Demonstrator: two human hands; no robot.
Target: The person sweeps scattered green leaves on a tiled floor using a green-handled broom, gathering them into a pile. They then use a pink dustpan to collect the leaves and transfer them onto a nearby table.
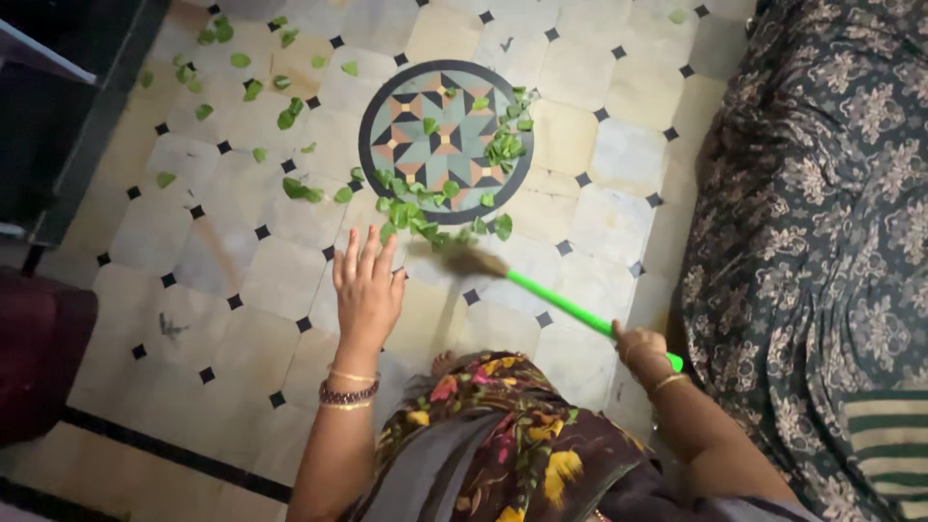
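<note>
My right hand [640, 346] grips the green handle of a broom [565, 306], whose brown bristle head [462, 257] is blurred over the tiled floor. Just beyond the bristles lie several green leaves [416, 215], scattered over a round patterned floor inlay [445, 135] and further to the upper left. My left hand [366, 288] is held out flat above the floor, fingers together, holding nothing, left of the broom head. Bangles ring both wrists. A toe shows below my floral dress [483, 435].
A bed or sofa with a dark floral cover [822, 232] fills the right side. Dark furniture [68, 116] stands at the upper left, and a maroon object [39, 348] sits at the left edge. The floor is pale tile with small black diamonds.
</note>
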